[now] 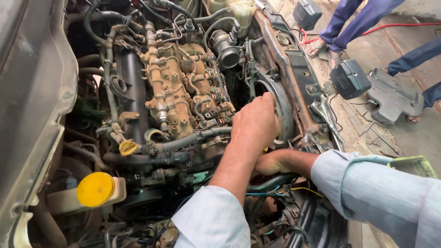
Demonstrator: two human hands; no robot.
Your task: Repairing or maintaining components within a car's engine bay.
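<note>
I am looking down into an open car engine bay with a dirty tan engine top (177, 87) and a corrugated black hose (193, 139) across its front. My left hand (255, 121) reaches down between the engine and the round fan shroud (281, 103), its fingers curled out of sight. Just below and right of it, my right hand (275, 161) lies low in the bay, partly hidden under my left forearm. A small yellow bit shows between the two hands. Whether either hand holds something is hidden.
A yellow-capped reservoir (95, 188) stands at the lower left, with a small yellow cap (128, 147) above it. Spanners (327, 115) lie on the front panel. Black lamp housings (350, 78) and a plastic cover (393, 97) sit on the ground, near other people's legs (356, 20).
</note>
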